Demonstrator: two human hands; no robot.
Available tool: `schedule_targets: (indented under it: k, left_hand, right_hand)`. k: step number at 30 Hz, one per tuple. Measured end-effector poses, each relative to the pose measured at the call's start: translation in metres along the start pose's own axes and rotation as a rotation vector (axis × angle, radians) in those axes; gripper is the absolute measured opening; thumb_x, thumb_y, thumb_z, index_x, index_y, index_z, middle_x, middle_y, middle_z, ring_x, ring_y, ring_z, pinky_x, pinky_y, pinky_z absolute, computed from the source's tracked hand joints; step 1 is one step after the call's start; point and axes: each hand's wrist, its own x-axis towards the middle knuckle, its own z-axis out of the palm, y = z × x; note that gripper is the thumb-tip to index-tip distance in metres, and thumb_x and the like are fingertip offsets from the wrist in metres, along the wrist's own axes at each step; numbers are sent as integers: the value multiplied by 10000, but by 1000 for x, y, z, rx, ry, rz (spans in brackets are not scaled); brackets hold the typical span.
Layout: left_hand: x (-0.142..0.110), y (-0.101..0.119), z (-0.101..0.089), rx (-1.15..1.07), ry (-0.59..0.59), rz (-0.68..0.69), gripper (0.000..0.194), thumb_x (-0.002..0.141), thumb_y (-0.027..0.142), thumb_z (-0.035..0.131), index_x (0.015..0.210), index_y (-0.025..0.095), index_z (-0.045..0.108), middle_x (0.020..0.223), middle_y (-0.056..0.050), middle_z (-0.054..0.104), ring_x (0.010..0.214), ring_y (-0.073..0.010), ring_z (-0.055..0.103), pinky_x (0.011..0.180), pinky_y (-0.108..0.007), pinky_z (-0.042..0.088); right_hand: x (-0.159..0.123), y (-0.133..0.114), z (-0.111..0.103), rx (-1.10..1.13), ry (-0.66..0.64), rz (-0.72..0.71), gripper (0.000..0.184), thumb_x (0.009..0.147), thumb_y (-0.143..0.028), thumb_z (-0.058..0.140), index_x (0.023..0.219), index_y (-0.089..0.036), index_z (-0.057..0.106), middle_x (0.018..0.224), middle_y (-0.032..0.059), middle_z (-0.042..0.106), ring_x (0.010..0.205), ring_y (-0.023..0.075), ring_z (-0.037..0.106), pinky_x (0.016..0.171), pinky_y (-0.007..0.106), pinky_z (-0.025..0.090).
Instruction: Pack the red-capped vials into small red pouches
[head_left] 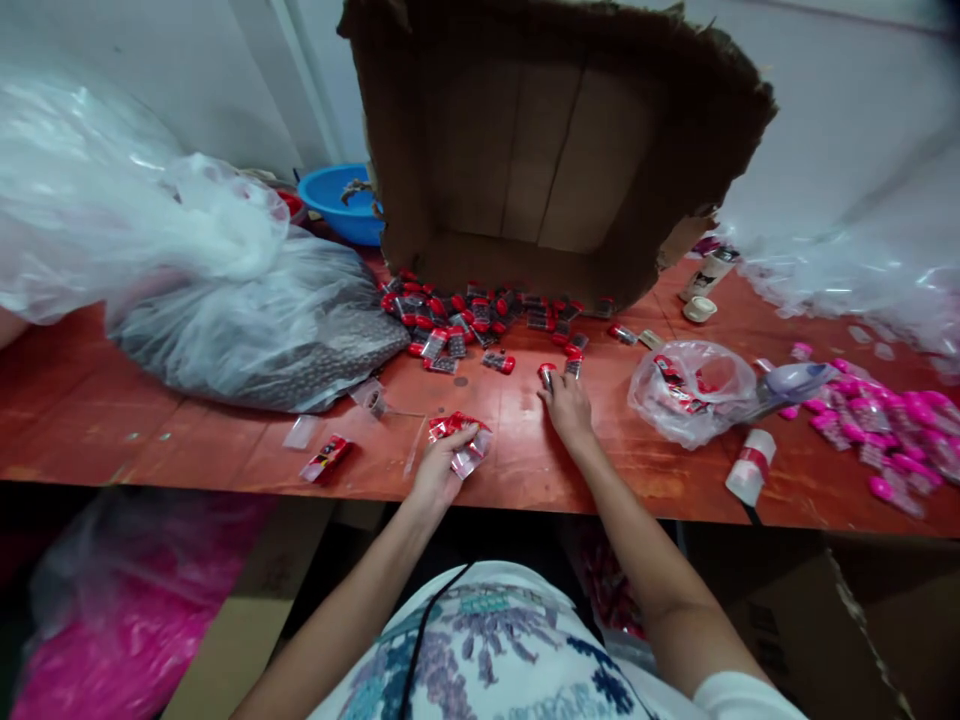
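My left hand [442,462] is closed around several small red-and-clear plastic packets [470,455], just above the table's front half. Farther forward and to the right, my right hand [568,408] has its fingertips closed on a small red-capped clear container [547,371] with dark contents. Another such container stands right beside those fingers. Beyond both hands lies a loose heap of the same red-capped containers [480,318], spilling from the mouth of a torn cardboard box [547,150]. A red-and-yellow packet [328,458] lies left of my left hand.
Left on the red table [510,385] sits a big clear bag of dark beads [300,330], near a blue basin [341,200]. To the right are a plastic bag of red packets [694,395], a paper roll [751,466], pink containers [885,430] and a flask [709,273].
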Motion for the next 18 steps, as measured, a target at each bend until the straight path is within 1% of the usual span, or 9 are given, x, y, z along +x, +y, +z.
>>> schedule_targets:
  k: [2,4,6,8,10,11,13,15,18]
  left_hand:
    - [1,2,-1,-40,22,-10,162,732,-35,617,660,109,631,615,-33,670,524,-124,644,547,-240,564]
    - [4,4,-2,-85,27,-30,174,753,-23,608,649,117,617,602,-27,659,511,-114,633,542,-237,558]
    - [6,4,-4,-130,30,-39,187,760,-24,601,652,128,608,604,-21,656,516,-109,631,556,-234,557]
    - [8,4,-4,-160,35,-33,196,754,-32,602,663,141,603,623,-17,662,535,-113,641,578,-239,560]
    - [8,2,-3,-168,34,-28,198,744,-36,607,667,146,598,635,-13,665,548,-117,648,603,-245,565]
    - [7,1,-1,-164,30,-29,193,744,-34,606,667,143,596,635,-15,665,547,-116,647,608,-243,565]
    - [6,-1,2,-148,27,-38,181,749,-27,601,662,131,594,624,-19,662,533,-109,640,596,-227,560]
    - [3,-3,5,-134,20,-45,171,747,-23,602,655,121,595,611,-22,661,521,-105,634,576,-213,552]
    - [-1,-5,6,-121,-1,-17,148,713,-24,634,659,112,612,615,-28,673,535,-119,644,586,-229,557]
  right_hand:
    - [-12,-4,2,91,-29,-29,293,842,-199,531,1106,-147,647,992,145,636,931,248,552,850,376,428]
    - [-30,-16,-2,281,-51,-10,307,846,-200,501,1111,-159,651,1008,124,657,937,236,575,872,378,433]
    - [-53,-33,-8,550,-93,68,330,844,-248,510,1138,-177,643,1033,86,673,927,219,604,865,364,455]
    - [-76,-51,-16,811,-169,180,351,839,-314,542,1152,-189,640,1022,54,686,887,205,626,821,345,485]
    - [-94,-68,-22,982,-252,262,371,833,-352,567,1161,-193,638,1006,41,694,839,193,635,767,327,506]
    - [-101,-75,-24,1033,-277,286,376,828,-358,579,1161,-193,639,1009,39,696,827,188,636,749,318,511]
    - [-110,-85,-25,1085,-282,306,375,818,-353,598,1152,-189,646,1027,40,697,833,185,638,748,307,514]
    - [-113,-90,-25,1094,-258,290,363,816,-338,601,1143,-188,653,1052,44,695,871,188,639,789,310,511]
    - [-114,-91,-23,1055,-187,257,351,834,-315,583,1154,-187,646,1075,55,687,927,192,633,852,320,493]
